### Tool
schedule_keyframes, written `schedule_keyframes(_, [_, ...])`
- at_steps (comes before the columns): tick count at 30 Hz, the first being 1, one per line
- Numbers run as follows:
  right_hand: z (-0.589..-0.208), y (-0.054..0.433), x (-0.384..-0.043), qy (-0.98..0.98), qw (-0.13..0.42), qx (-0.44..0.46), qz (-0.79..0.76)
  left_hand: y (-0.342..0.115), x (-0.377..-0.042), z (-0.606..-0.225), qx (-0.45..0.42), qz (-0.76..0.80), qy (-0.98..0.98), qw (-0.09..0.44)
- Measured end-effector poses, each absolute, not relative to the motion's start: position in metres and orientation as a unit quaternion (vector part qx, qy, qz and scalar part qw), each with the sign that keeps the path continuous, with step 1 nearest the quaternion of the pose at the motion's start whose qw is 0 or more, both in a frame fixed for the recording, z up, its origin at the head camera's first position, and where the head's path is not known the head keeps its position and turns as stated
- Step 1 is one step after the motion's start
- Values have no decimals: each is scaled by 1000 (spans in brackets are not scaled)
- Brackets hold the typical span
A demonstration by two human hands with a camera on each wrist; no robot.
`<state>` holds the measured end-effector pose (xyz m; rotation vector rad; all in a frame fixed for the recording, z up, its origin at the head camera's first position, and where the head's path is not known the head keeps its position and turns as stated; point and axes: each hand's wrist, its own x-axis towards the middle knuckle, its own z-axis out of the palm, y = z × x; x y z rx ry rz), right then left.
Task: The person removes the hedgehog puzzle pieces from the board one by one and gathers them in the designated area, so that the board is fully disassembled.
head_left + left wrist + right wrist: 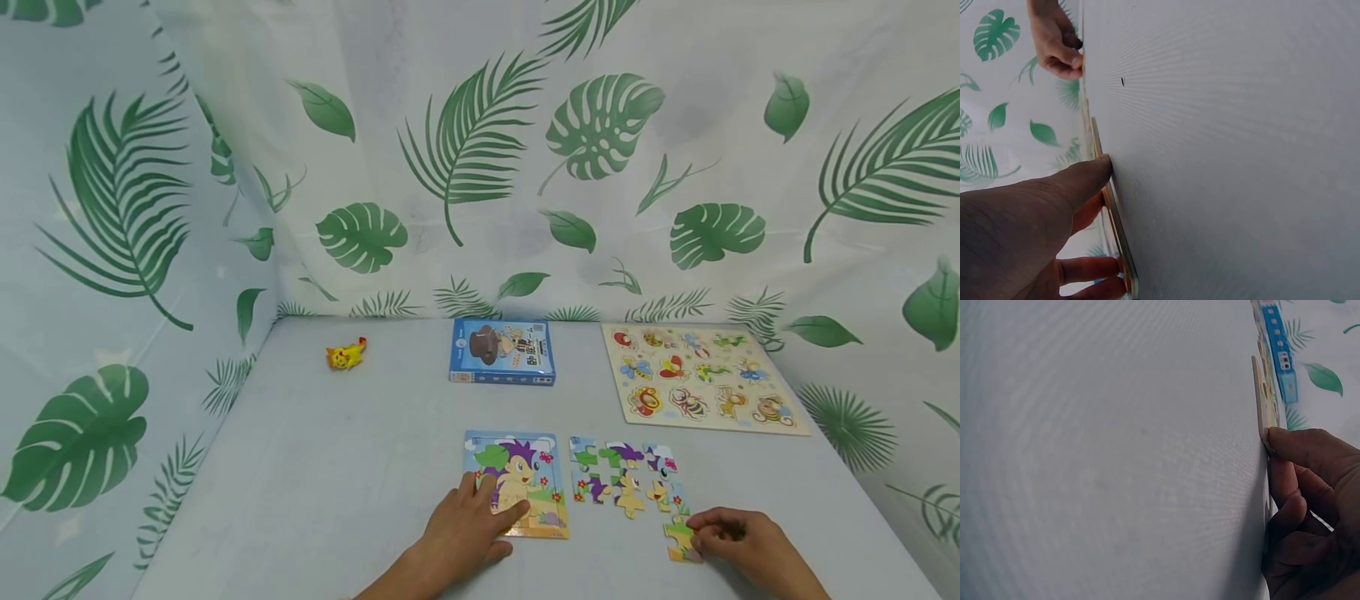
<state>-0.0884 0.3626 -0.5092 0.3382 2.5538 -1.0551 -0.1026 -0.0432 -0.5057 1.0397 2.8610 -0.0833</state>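
A square hedgehog picture board point(551, 521) lies flat near the front, and my left hand point(467, 527) rests on its lower left part with fingers spread. The left wrist view shows the thumb point(1094, 175) at the board's near edge. To the right, partly joined jigsaw pieces point(628, 492) show the same hedgehog with gaps between them. My right hand point(738, 537) pinches the right edge of a green and yellow corner puzzle piece point(680, 550) at the lower right of this group. Thumb and forefinger meet at the piece in the right wrist view.
Behind the board lies a blue box point(502, 352) with a hat picture. A wooden insect puzzle board point(626, 407) is at the back right. A small yellow toy figure point(345, 356) lies at the back left. Leaf-patterned cloth point(480, 250) stands round the white table point(315, 475).
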Motion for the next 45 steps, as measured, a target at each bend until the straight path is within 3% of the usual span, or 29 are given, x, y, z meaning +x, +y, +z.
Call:
schedule_keyframes(23, [-513,361,-87,914,158,101,-361,-47,-99,-507,342,-33,938,47])
schedule_keyframes(33, [-495,343,-94,918,127,-7,-375,-45,-97,-507,336,-28,941,17])
schedule_keyframes(40, [-495,322,-104,912,123,-31,-391,-44,-96,-503,332,-11,943,19])
schedule_keyframes(45, [-496,305,-114,901,119,-80,-409,-44,-97,-500,336,-7,942,-18])
